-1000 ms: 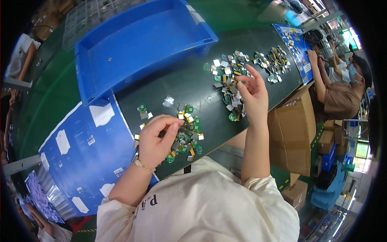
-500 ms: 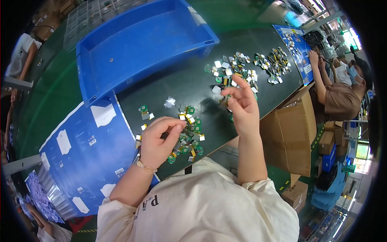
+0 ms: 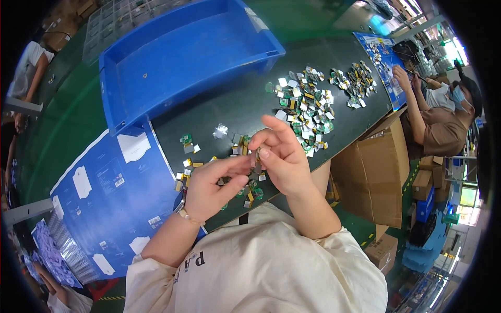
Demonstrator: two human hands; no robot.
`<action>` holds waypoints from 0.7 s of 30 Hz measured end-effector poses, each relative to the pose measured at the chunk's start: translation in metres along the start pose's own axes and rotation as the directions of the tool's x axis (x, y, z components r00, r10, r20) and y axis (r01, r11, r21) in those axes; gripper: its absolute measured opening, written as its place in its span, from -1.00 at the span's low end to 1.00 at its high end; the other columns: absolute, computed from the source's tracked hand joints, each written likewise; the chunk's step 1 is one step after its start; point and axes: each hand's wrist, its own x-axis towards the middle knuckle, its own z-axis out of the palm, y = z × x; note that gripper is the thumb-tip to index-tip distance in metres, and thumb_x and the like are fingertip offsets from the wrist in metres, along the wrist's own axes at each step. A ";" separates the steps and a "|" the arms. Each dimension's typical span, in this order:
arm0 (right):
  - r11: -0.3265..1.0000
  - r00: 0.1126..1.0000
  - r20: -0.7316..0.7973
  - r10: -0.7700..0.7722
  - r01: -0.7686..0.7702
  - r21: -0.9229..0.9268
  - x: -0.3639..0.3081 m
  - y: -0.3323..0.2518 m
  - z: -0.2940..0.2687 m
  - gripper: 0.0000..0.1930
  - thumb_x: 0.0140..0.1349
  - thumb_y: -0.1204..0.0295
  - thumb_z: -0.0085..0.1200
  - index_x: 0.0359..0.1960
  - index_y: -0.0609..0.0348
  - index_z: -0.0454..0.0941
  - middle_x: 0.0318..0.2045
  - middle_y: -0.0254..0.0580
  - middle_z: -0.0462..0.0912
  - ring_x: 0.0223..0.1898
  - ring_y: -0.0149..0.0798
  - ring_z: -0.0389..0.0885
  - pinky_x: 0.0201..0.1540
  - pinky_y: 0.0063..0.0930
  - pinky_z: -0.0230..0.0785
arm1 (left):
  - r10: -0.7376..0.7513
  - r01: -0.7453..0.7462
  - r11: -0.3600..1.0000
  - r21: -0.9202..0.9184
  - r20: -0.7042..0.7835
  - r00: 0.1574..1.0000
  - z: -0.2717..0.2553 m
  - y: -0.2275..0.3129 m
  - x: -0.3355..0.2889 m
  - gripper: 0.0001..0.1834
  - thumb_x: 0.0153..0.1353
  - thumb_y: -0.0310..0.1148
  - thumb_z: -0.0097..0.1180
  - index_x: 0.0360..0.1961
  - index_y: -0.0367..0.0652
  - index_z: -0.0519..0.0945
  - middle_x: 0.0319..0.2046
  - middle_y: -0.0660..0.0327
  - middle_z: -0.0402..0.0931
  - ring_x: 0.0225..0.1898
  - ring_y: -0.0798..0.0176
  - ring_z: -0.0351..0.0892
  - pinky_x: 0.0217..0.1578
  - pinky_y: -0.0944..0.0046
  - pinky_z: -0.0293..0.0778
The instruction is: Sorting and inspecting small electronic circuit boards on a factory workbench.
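Observation:
My right hand (image 3: 286, 161) pinches a small circuit board (image 3: 257, 163) with a flat cell, held over the near end of the dark table (image 3: 190, 112). My left hand (image 3: 211, 188) meets it from the left, fingertips drawn together at the piece; what they grip is hidden. Below both hands lies a loose pile of small green circuit boards (image 3: 257, 193) with silver and yellow cells, partly covered by the fingers. To the right of my hands spreads a larger heap of similar boards (image 3: 313, 112). A crumpled clear plastic piece (image 3: 220, 131) rests beyond my left hand.
A big blue bin (image 3: 177, 62) stands across the table's far left. A blue printed sheet (image 3: 117, 203) hangs at the left edge. Another heap of boards (image 3: 355, 86) lies farther right, near a seated co-worker (image 3: 443, 125). An open cardboard box (image 3: 370, 177) sits right of the table.
My right hand has moved left from beside the larger heap, bringing the small circuit board to my left hand. My left hand has shifted slightly right to meet it.

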 end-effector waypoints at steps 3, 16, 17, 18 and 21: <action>1.000 1.000 -0.002 -0.016 0.016 -0.001 -0.001 0.006 0.000 -0.46 0.29 0.60 -0.03 0.30 0.09 0.18 -0.15 -0.14 0.53 -0.22 -0.41 0.52 -0.17 -0.59 0.40 | -0.158 0.097 0.949 -0.299 -0.187 0.970 0.002 -0.010 0.003 -0.61 0.20 -0.58 0.14 0.08 -0.29 0.49 -0.09 0.11 0.59 -0.06 0.27 0.60 -0.06 0.34 0.53; 0.994 0.997 0.050 0.066 -0.061 -0.086 -0.002 0.002 0.010 -0.54 0.31 0.60 -0.07 0.25 0.19 0.24 -0.18 -0.20 0.54 -0.20 -0.46 0.50 -0.20 -0.61 0.37 | -0.074 0.128 0.972 0.195 -0.260 0.963 0.000 -0.001 0.004 -0.74 0.16 -0.53 0.19 -0.10 -0.19 0.64 -0.36 0.16 0.63 -0.22 0.35 0.65 -0.20 0.43 0.52; 0.994 0.996 0.051 0.067 -0.062 -0.085 -0.002 0.000 0.009 -0.54 0.31 0.60 -0.07 0.25 0.19 0.24 -0.18 -0.20 0.54 -0.20 -0.46 0.50 -0.20 -0.61 0.37 | -0.076 0.130 0.972 0.196 -0.261 0.962 -0.002 -0.003 0.003 -0.74 0.16 -0.53 0.19 -0.10 -0.19 0.64 -0.36 0.16 0.63 -0.22 0.35 0.65 -0.20 0.43 0.52; 0.983 0.997 0.037 0.065 -0.058 -0.177 -0.002 -0.002 0.008 -0.58 0.31 0.61 -0.09 0.22 0.20 0.29 -0.19 -0.23 0.54 -0.20 -0.47 0.49 -0.19 -0.63 0.35 | -0.061 0.101 0.982 0.157 -0.243 0.968 -0.003 -0.007 0.002 -0.80 0.22 -0.52 0.14 -0.12 -0.26 0.63 -0.34 0.18 0.63 -0.24 0.36 0.63 -0.25 0.43 0.51; 0.935 1.000 0.002 0.010 -0.008 -0.354 -0.001 -0.001 0.006 -0.64 0.32 0.63 -0.11 0.16 0.23 0.36 -0.20 -0.27 0.54 -0.19 -0.50 0.48 -0.18 -0.64 0.34 | -0.135 0.120 0.990 -0.073 -0.241 0.961 0.001 -0.002 0.005 -0.83 0.28 -0.50 0.07 -0.15 -0.32 0.62 -0.30 0.19 0.62 -0.27 0.36 0.62 -0.29 0.44 0.50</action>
